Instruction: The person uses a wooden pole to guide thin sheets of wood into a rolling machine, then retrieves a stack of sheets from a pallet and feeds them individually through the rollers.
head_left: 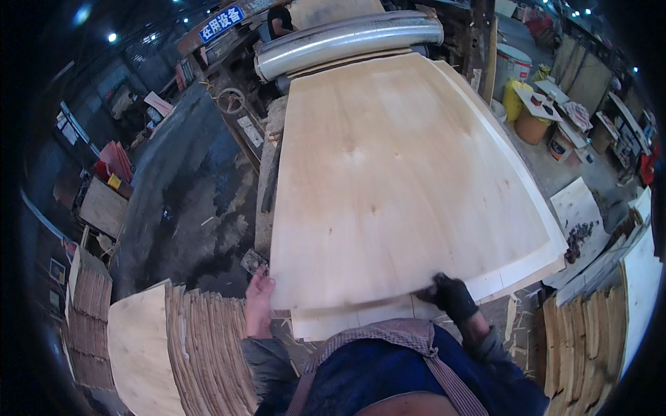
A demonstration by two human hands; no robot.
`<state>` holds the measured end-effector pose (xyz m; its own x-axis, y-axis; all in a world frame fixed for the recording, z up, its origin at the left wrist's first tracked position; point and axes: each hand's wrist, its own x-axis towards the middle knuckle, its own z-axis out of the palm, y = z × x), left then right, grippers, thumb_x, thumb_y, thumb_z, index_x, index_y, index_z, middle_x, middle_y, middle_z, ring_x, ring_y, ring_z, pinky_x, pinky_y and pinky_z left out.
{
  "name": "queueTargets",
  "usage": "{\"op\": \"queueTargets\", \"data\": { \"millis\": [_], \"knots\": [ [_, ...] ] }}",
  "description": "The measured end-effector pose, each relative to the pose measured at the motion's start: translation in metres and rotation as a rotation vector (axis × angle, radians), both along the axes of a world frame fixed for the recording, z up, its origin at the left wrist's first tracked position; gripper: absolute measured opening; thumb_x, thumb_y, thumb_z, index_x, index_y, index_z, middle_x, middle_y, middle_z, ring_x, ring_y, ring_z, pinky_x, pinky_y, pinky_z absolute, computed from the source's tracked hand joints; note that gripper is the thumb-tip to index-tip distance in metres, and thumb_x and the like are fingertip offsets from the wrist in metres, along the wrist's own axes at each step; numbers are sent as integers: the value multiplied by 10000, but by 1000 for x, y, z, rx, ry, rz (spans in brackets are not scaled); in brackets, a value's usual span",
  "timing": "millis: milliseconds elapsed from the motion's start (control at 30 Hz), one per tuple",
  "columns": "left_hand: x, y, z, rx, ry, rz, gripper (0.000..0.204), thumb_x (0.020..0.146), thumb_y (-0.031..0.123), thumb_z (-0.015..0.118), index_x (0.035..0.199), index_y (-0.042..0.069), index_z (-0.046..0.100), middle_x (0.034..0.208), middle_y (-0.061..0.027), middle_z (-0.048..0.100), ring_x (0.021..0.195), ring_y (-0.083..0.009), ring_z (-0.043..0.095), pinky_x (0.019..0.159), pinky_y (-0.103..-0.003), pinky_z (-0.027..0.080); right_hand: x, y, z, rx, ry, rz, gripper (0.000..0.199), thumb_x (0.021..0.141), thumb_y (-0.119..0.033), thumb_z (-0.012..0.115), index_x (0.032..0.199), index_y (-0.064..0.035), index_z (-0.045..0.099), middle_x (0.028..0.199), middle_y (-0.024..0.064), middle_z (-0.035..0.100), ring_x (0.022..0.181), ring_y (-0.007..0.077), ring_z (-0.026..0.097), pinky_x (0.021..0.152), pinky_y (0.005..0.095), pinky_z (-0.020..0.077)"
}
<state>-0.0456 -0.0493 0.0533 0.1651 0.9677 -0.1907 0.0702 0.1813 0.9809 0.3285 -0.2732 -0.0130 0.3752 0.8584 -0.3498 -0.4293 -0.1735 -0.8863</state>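
A large pale wood veneer sheet [388, 187] stretches from in front of me to a shiny metal roller [350, 43] at the far end. Bare and upright, my left hand [259, 299] is closed at the sheet's near left corner, its fingers at the edge. A small grey block [253, 262] shows just beyond those fingertips; whether the hand touches it I cannot tell. My right hand [452, 297], in a dark glove, pinches the near edge right of centre. Below this sheet lie more pale sheets [316, 324], jutting out toward me and on the right.
Upright stacks of veneer stand at the near left [208, 340] and near right [590, 347]. A machine frame with a handwheel [231, 101] is left of the roller. Buckets and a yellow bag [513, 100] stand at far right. Another person [279, 21] is behind the roller.
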Motion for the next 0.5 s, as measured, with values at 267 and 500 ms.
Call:
{"op": "queueTargets", "data": {
  "millis": [267, 500],
  "knots": [
    [17, -34, -120, 163, 996, -182, 775, 807, 324, 624, 1351, -87, 255, 1375, -287, 301, 1291, -369, 290, 1067, -397, 242, 61, 169, -41, 370, 527, -45, 131, 878, -121, 568, 865, 9, 584, 836, 136, 641, 803, 288, 647, 788, 407, 533],
    [4, -33, -161, 177, 740, -31, 687, 770, 224, 668, 1284, -96, 343, 1281, -265, 402, 1199, -331, 398, 994, -403, 338, 62, 242, -19, 368, 663, -21, 428, 903, -133, 506, 1267, -38, 302, 1270, 194, 473, 1120, 348, 519, 910, 472, 463]
  ]
}}
